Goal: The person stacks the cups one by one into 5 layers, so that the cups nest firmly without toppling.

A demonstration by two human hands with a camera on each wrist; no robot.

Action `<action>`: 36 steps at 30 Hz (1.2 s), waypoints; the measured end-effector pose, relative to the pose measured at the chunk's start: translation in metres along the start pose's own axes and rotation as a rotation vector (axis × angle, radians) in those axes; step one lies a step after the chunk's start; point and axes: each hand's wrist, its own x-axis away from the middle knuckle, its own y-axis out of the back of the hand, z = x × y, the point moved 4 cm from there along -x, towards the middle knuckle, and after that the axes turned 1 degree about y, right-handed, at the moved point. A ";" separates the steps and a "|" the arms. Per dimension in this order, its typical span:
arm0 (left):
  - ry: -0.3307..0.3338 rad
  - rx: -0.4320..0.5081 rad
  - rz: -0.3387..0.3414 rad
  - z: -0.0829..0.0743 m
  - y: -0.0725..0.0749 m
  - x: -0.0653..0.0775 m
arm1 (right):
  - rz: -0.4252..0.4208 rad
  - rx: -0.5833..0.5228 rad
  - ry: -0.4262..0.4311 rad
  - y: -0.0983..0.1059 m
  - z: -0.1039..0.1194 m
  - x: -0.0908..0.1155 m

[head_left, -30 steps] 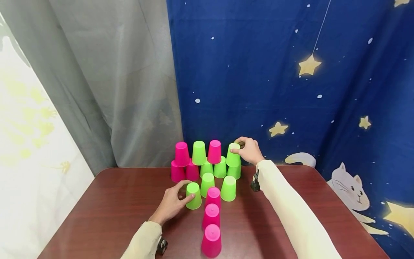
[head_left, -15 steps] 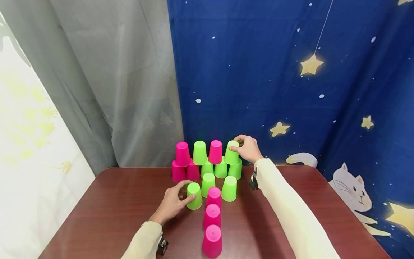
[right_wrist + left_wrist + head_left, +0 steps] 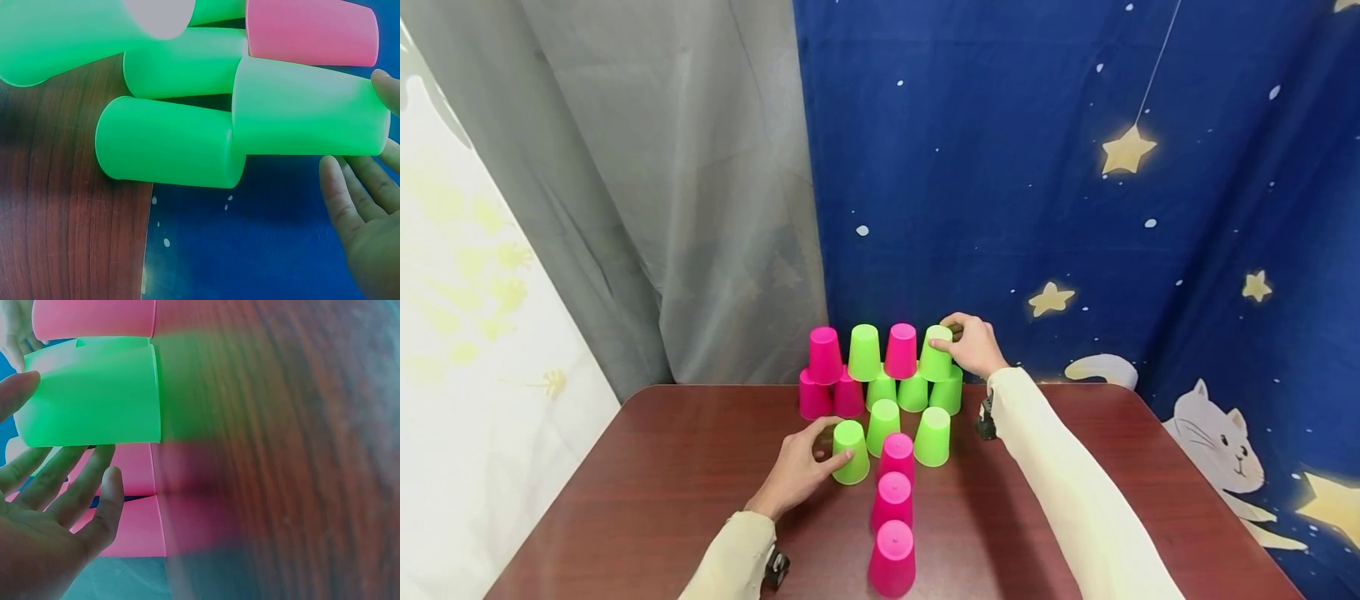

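Observation:
My left hand holds an upside-down green cup on the table, left of the other front cups; in the left wrist view its thumb and fingers lie on opposite sides of that cup. At the back, my right hand pinches another green cup near its base, at the right end of an upper row. This cup stands over the gap between two lower green cups in the right wrist view, the outer one showing plainly.
The upper back row also has a pink cup, a green cup and another pink cup. Below them stand pink and green cups. Nearer are two green cups and a line of pink cups on the brown table.
My right hand has shifted slightly left with its green cup, which now sits closer to the pink cup beside it. The left hand keeps its place at its cup.

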 end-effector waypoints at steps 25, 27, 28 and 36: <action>-0.154 -0.137 -0.009 -0.048 0.064 -0.032 | -0.069 -0.065 0.096 0.037 0.025 0.035; -0.161 -0.129 -0.006 -0.055 0.068 -0.037 | -0.065 -0.068 0.118 0.039 0.025 0.042; -0.166 -0.127 -0.007 -0.058 0.070 -0.039 | -0.056 -0.075 0.129 0.039 0.026 0.046; -0.204 -0.154 -0.041 -0.076 0.088 -0.055 | 0.005 -0.145 0.204 0.020 0.022 0.078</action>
